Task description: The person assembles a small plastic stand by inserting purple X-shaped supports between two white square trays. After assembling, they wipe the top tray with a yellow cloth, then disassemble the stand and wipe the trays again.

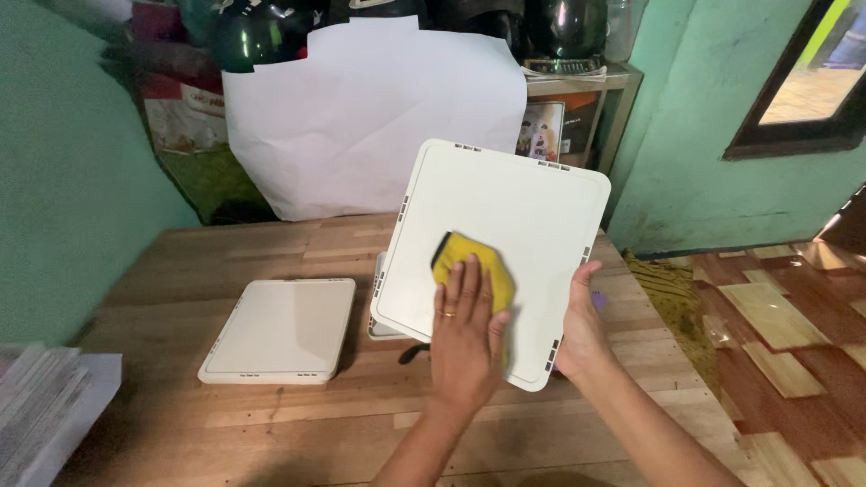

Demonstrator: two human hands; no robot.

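The white panel (505,225) sits right of centre in the frame, tilted up toward the camera with its long axis running from lower right to upper left. The right hand (582,329) pinches its lower right edge, thumb on the face and fingers curled behind, so that edge is clamped. The left hand (465,329) is flat, fingers together, pressing a yellow cloth (469,266) against the lower middle of the panel's face. So the cloth lies just left of the gripping hand, and most of the bare surface stretches up and away from both hands toward the top of the frame. The lower left corner of the panel seems to rest on another white piece (383,320) under it, can't tell how exactly. A second panel (281,329) lies flat on the wooden table (225,415) at centre left, well apart from both hands. Sheets of white paper (361,117) are propped up behind.
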